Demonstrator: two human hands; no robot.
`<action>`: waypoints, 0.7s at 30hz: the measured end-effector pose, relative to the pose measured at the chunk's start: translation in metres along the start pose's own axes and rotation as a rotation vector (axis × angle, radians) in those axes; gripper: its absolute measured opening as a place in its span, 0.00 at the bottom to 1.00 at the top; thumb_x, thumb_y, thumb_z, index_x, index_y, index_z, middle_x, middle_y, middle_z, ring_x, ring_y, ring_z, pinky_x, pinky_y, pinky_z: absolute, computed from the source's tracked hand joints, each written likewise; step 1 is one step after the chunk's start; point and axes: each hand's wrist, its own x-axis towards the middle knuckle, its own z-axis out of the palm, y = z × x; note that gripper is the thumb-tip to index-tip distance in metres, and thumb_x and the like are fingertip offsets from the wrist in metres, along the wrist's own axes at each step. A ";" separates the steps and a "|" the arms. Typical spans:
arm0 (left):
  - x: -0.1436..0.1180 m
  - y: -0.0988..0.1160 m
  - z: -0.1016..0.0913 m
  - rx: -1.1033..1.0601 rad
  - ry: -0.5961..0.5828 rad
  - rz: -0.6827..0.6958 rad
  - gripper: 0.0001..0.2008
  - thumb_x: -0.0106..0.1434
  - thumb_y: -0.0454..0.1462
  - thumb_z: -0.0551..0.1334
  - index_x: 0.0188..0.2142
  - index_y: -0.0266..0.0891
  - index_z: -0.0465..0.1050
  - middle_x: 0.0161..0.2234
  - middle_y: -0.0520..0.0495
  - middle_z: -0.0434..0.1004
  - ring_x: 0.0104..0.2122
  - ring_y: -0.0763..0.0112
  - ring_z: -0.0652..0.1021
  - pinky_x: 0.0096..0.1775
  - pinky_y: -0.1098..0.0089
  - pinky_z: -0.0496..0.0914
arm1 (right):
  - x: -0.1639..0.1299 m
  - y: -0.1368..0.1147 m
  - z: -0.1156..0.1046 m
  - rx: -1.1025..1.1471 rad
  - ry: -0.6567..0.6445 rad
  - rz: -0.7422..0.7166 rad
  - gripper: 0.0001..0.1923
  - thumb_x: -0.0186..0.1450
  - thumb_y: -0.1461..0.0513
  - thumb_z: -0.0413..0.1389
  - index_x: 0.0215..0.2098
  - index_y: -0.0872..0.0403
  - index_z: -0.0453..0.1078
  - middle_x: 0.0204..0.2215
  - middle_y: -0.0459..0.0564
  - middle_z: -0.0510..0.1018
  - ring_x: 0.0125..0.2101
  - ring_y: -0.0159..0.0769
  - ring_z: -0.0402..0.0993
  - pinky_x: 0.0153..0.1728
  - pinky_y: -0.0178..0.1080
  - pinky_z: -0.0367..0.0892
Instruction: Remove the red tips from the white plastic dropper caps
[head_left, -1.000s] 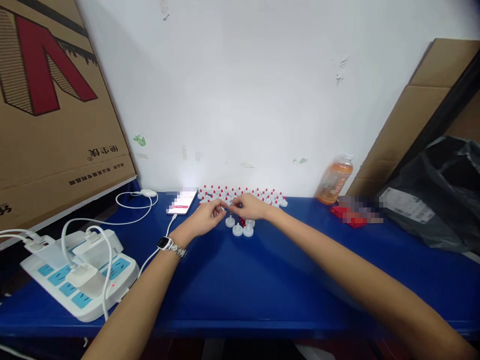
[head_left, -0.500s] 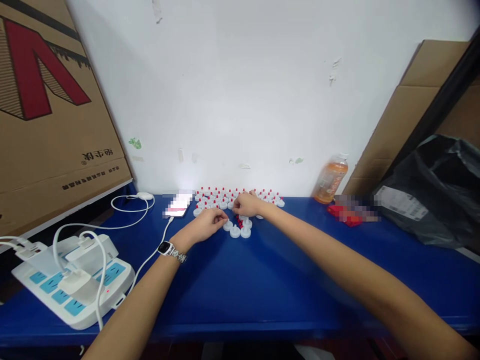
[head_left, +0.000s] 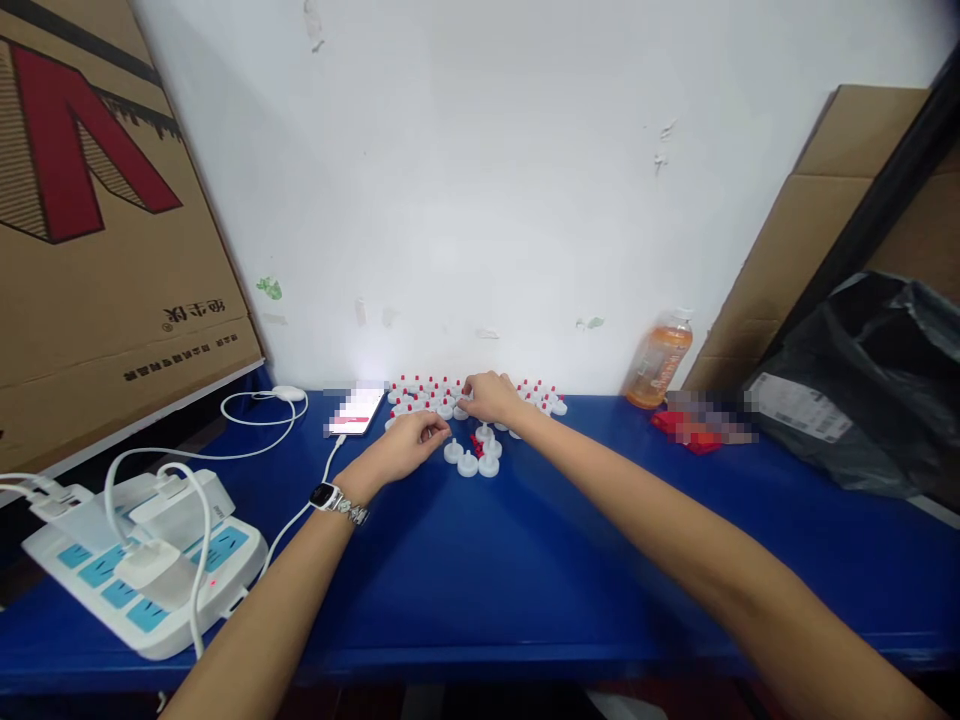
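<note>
A white wall (head_left: 495, 180) fills the upper centre of the frame. A blue table (head_left: 525, 560) spans the lower half from edge to edge. A large cardboard box (head_left: 97, 230) with a red mark occupies the upper left; a second sheet of cardboard (head_left: 817, 220) leans at the upper right. A black plastic bag (head_left: 877, 380) lies on the table at the right edge, middle height. A white power strip (head_left: 142, 560) with plugged-in chargers and white cables sits at the lower left. An orange drink bottle (head_left: 660, 360) stands against the wall, right of centre. A phone (head_left: 356, 408) lies left of centre, with a cable attached.

At centre frame, against the wall, rows of small white caps with red tips (head_left: 427, 392) stand upright. Just in front of them, a few plain white caps (head_left: 469, 462) stand in a loose cluster, with small red pieces (head_left: 475, 441) lying among them.

The left hand (head_left: 405, 445), with a wristwatch (head_left: 330, 496) on the wrist, rests on the table just left of the plain white caps; its fingers are curled together, and whether they pinch a piece cannot be told. The right hand (head_left: 491, 398) lies over the front edge of the red-tipped rows, fingers bent downward onto them; whether it grips one cannot be told. The two hands are close but apart.
</note>
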 end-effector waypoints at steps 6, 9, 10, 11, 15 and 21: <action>0.002 -0.007 0.002 0.004 -0.017 0.013 0.17 0.67 0.47 0.54 0.37 0.38 0.75 0.31 0.48 0.77 0.29 0.68 0.73 0.32 0.70 0.65 | 0.004 -0.011 0.008 0.009 0.012 0.005 0.10 0.63 0.59 0.56 0.38 0.54 0.77 0.39 0.56 0.81 0.47 0.46 0.72 0.49 0.45 0.59; 0.001 -0.007 0.000 0.002 0.006 0.016 0.16 0.68 0.46 0.54 0.38 0.38 0.75 0.31 0.48 0.77 0.29 0.69 0.73 0.32 0.70 0.65 | -0.005 -0.010 0.000 0.057 0.092 -0.040 0.10 0.66 0.59 0.53 0.38 0.53 0.75 0.41 0.55 0.80 0.48 0.46 0.70 0.48 0.45 0.60; 0.001 -0.005 -0.001 0.002 0.031 0.020 0.15 0.68 0.46 0.55 0.39 0.38 0.75 0.31 0.48 0.77 0.29 0.69 0.74 0.32 0.70 0.65 | -0.010 -0.008 -0.004 0.115 0.143 -0.062 0.10 0.66 0.59 0.52 0.39 0.54 0.74 0.41 0.55 0.79 0.47 0.45 0.71 0.47 0.44 0.61; 0.001 -0.003 -0.002 0.004 0.064 0.025 0.15 0.68 0.45 0.55 0.39 0.38 0.75 0.32 0.48 0.77 0.29 0.69 0.74 0.32 0.70 0.65 | -0.016 -0.006 -0.008 0.201 0.196 -0.086 0.10 0.67 0.60 0.51 0.40 0.54 0.73 0.41 0.55 0.79 0.45 0.43 0.72 0.45 0.43 0.62; 0.001 0.010 -0.005 0.003 0.203 0.081 0.15 0.70 0.45 0.53 0.40 0.38 0.73 0.33 0.48 0.76 0.30 0.69 0.73 0.34 0.69 0.66 | -0.050 0.001 -0.018 0.666 0.278 -0.132 0.10 0.69 0.60 0.48 0.44 0.53 0.68 0.37 0.49 0.79 0.33 0.34 0.75 0.35 0.37 0.66; 0.001 0.033 0.010 -0.021 0.273 0.206 0.14 0.72 0.44 0.51 0.40 0.40 0.70 0.34 0.49 0.73 0.32 0.69 0.73 0.36 0.68 0.67 | -0.100 0.006 -0.010 0.904 0.249 -0.180 0.20 0.64 0.63 0.53 0.55 0.51 0.65 0.41 0.47 0.79 0.27 0.29 0.72 0.29 0.34 0.65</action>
